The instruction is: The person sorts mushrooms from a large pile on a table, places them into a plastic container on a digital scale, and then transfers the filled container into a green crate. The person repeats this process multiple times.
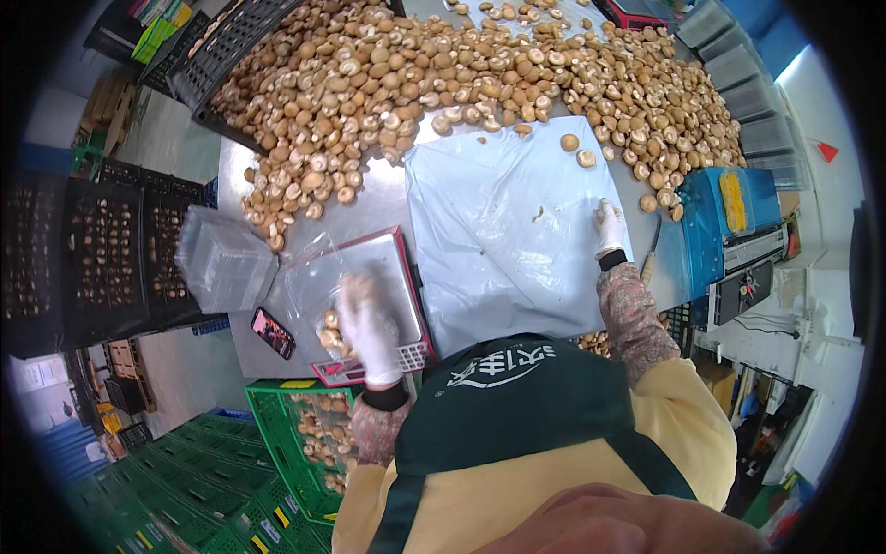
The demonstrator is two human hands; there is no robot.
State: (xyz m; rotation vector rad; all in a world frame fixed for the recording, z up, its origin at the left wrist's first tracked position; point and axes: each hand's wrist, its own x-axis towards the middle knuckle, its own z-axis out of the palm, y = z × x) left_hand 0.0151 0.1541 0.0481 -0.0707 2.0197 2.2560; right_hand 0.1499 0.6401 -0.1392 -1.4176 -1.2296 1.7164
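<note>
My left hand, in a white glove and blurred, is over a clear plastic clamshell box. Whether its fingers hold anything is hidden. Several shiitake mushrooms lie in the box beside that hand. The box rests on a red-framed weighing scale with a steel top. My right hand, also gloved, rests at the right edge of a pale blue plastic sheet, with no mushroom visible in it. Two mushrooms lie on the sheet beyond that hand.
A broad heap of mushrooms covers the table's far side. Stacked clear boxes and a phone are at left. A knife lies near a blue machine at right. A green crate holds packed mushrooms below the scale.
</note>
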